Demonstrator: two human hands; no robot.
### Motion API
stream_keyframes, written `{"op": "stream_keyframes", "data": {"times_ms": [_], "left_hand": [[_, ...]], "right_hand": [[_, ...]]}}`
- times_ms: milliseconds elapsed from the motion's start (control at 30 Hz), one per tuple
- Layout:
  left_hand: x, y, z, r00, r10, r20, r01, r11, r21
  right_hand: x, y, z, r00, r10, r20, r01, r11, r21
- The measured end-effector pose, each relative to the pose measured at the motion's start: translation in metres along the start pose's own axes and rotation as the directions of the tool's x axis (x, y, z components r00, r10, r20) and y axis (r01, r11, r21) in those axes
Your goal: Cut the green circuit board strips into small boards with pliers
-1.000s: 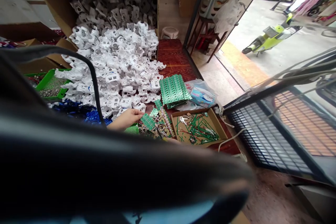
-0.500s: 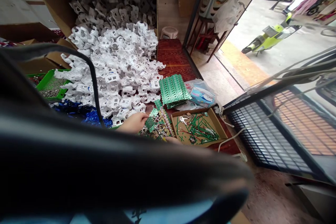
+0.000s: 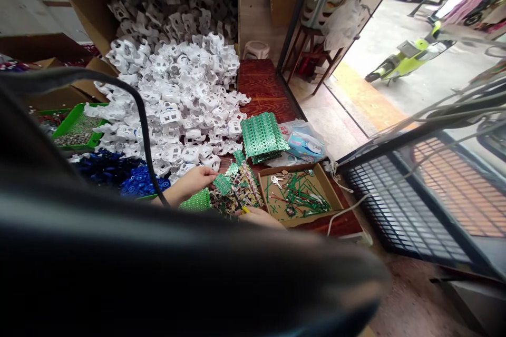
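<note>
Between the thumb and fingers of my left hand [image 3: 193, 183] is a small green circuit board panel [image 3: 222, 184], pinched at its left edge. It is over a pile of small wired parts [image 3: 247, 189] in front of me. My right hand [image 3: 259, 217] is closed around a yellow-handled tool [image 3: 244, 209] with a dark, narrow front end that points up towards the panel; its exact kind is too small to tell. A dark blurred shape covers my forearms and part of my right hand. Behind the pile lies a stack of green circuit board sheets [image 3: 263, 136].
A shallow cardboard tray [image 3: 336, 202] with green strips, wires and keys is on the right. White plastic shells [image 3: 177, 95] spill from a large carton [image 3: 93, 16]. Blue parts [image 3: 140, 181] and green baskets [image 3: 98, 139] are at left. A black cable [image 3: 144, 126] crosses the view.
My left hand has drawn slightly left and up with the panel, showing more of a green basket under it. The yellow-handled tool is more visible now. The view has shifted slightly.
</note>
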State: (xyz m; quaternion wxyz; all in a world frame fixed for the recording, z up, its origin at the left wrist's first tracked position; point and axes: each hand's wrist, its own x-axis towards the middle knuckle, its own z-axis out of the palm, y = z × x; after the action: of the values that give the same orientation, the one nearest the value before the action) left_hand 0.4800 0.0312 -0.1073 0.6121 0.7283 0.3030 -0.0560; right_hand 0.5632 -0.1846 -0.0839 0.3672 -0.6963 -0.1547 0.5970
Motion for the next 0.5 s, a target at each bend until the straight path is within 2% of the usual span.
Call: {"op": "stream_keyframes", "data": {"times_ms": [100, 333, 500], "left_hand": [[-0.0014, 0.0038, 0.0004, 0.999, -0.031, 0.012, 0.032, 0.996, -0.086], [-0.0002, 0.0097, -0.0005, 0.991, -0.124, 0.057, 0.134, 0.954, -0.268], [0.0, 0.0077, -0.0009, 0.984, -0.155, 0.087, 0.176, 0.927, -0.332]], "right_hand": [[-0.0003, -0.0039, -0.0023, 0.997, 0.039, 0.067, -0.046, 0.994, 0.103], [-0.0092, -0.0096, -0.0065, 1.0, -0.029, 0.002, 0.029, 1.0, 0.011], [-0.0041, -0.003, -0.0061, 0.999, 0.003, 0.055, -0.008, 0.995, 0.095]]}}
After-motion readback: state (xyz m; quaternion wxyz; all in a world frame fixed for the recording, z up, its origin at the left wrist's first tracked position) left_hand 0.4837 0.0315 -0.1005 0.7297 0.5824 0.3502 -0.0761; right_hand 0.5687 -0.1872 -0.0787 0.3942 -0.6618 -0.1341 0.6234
